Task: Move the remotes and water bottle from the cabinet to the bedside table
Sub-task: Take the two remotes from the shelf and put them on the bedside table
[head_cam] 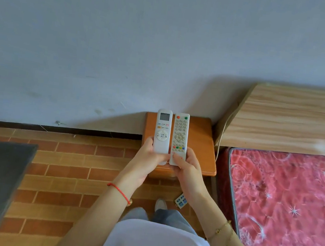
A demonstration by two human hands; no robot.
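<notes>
Holding two remotes: left hand (148, 158) fingers grip one (162, 134), right hand (187, 167) other (179, 139).

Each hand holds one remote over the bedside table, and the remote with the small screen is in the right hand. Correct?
Not quite. The head view shows the remote with the small screen in the left hand; the right hand holds the keypad remote. Both are over the bedside table.
</notes>
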